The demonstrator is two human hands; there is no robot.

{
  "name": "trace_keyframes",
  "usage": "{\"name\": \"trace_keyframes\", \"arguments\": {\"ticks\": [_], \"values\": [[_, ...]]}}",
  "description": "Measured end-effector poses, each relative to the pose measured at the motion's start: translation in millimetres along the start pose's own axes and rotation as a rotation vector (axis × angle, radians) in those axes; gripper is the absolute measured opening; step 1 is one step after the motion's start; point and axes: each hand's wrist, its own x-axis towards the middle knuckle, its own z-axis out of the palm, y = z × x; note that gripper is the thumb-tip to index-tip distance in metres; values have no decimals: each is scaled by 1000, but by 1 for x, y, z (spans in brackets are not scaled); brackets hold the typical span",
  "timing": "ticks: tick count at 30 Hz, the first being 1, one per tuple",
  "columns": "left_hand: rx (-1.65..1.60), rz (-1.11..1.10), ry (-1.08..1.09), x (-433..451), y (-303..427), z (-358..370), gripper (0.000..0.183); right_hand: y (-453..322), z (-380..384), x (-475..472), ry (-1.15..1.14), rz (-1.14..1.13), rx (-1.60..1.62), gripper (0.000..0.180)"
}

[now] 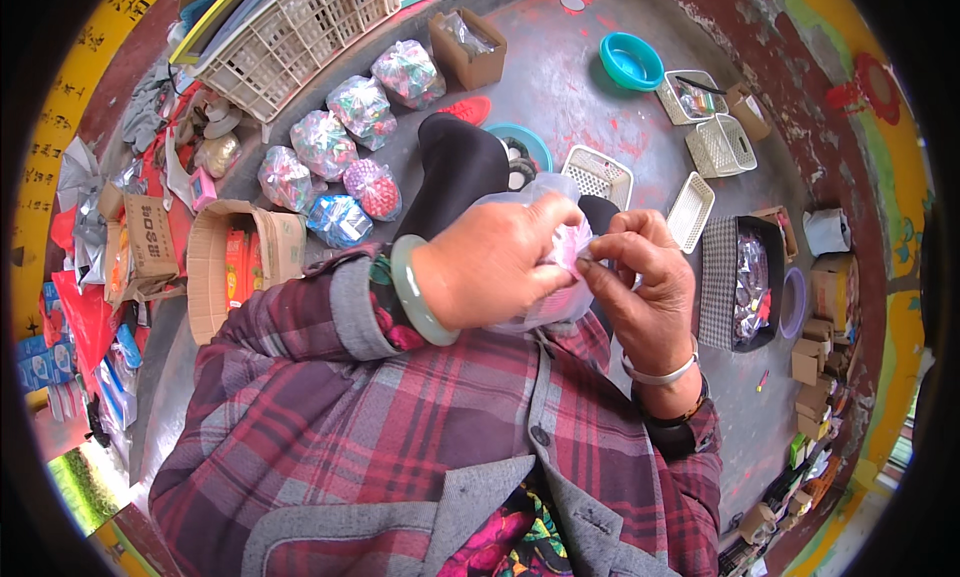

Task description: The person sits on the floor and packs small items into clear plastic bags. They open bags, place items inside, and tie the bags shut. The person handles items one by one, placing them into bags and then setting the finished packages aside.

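Observation:
My left hand (487, 258), with a pale green bangle at its wrist, is closed around the gathered top of a translucent plastic bag (574, 304). Pink and white material shows inside the bag, between the hands. The fingertips of my right hand (641, 277), which wears a silvery bracelet, pinch the bunched pink-white edge at its right side. The bag hangs over my lap, partly hidden by my left hand. Beyond it on the floor stand a teal basin (546, 143) with dark, ring-like items and a white plastic basket (600, 173).
Several filled clear bags (322, 145) lie at the upper left, near a large white crate (292, 40). An open cardboard box (281, 250) with red packets stands left. White baskets (691, 211), a checked bin (718, 284) and a turquoise basin (631, 60) are at right.

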Motion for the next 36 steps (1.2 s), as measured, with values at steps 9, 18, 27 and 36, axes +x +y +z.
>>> {"name": "trace_keyframes", "arguments": {"ticks": [9, 18, 27, 36], "values": [[-488, -211, -192, 6, -24, 17, 8, -18, -14, 4, -42, -51, -205, 48], [-113, 148, -12, 10, -15, 10, 6, 47, 9, -13, -95, 159, 302, 29], [86, 316, 99, 4, -18, 13, 9, 54, 14, -10, -83, 68, 371, 16], [153, 478, -66, 7, -9, -10, 18, 60, 16, -9, 0, 537, 958, 7]]}}
